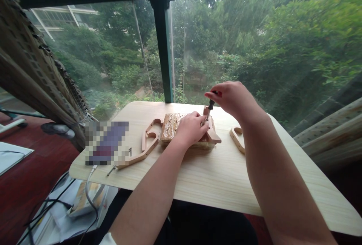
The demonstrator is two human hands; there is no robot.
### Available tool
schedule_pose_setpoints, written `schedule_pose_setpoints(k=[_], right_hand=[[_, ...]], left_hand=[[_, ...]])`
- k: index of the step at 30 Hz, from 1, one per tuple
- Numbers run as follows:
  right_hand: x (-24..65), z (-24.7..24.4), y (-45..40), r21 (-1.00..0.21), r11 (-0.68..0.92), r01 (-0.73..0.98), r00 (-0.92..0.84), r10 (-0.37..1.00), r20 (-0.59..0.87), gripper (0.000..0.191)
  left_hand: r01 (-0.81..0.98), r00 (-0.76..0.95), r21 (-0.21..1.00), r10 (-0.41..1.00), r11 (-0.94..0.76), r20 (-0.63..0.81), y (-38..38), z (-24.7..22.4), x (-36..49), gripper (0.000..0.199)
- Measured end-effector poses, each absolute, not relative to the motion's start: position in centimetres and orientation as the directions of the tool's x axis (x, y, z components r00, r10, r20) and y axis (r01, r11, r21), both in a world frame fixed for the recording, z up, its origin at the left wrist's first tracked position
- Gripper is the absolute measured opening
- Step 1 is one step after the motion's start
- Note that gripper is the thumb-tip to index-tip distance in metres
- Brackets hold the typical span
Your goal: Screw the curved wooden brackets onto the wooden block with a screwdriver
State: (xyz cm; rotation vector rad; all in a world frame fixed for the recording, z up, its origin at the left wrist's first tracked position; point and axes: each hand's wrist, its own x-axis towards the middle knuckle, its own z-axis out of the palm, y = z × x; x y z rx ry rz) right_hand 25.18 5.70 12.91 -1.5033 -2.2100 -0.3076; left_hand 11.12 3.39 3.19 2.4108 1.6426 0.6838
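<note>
My right hand (230, 96) is closed around the top of a screwdriver (211, 105) with a dark handle. Its shaft points down, tilted, to the fingertips of my left hand (194, 127). That hand presses on a light wooden piece (213, 137), its fingers around the spot where the screwdriver's tip ends; whether they pinch a screw is hidden. Beneath lies a brown block wrapped in shiny clear film (171, 126). A curved wooden hook-shaped part (151, 143) rests left of the block. Another curved wooden part (236, 139) lies to the right, partly behind my right forearm.
A pale wooden table (209, 184) carries everything, with a window behind it. At its left lie a blurred-out phone-like object (109, 143), a cable (89, 184) and a bolt (111, 170). Curtains (36, 56) hang at both sides. Papers and cords lie below left.
</note>
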Motion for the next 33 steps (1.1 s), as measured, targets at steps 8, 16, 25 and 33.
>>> schedule_pose_setpoints(k=[8,16,25,33], right_hand=[[25.5,12.5,6.5,-0.03,0.415,0.909,-0.347,0.796,0.497,0.032],[25.4,12.7,6.0,-0.047,0.389,0.92,-0.32,0.814,0.485,0.035],[26.1,13.4,5.5,-0.169,0.387,0.907,-0.264,0.831,0.489,0.025],[26.2,13.0,5.5,-0.013,0.39,0.921,-0.341,0.819,0.461,0.038]], left_hand=[[0.838,0.304,0.367,0.904,-0.404,0.301,3.6,2.9,11.1,0.035],[0.838,0.299,0.363,0.9,-0.407,0.318,3.5,3.0,11.1,0.033],[0.826,0.284,0.403,0.908,-0.395,0.309,3.6,2.9,11.1,0.035],[0.826,0.27,0.416,0.915,-0.381,0.301,3.8,2.9,11.2,0.034]])
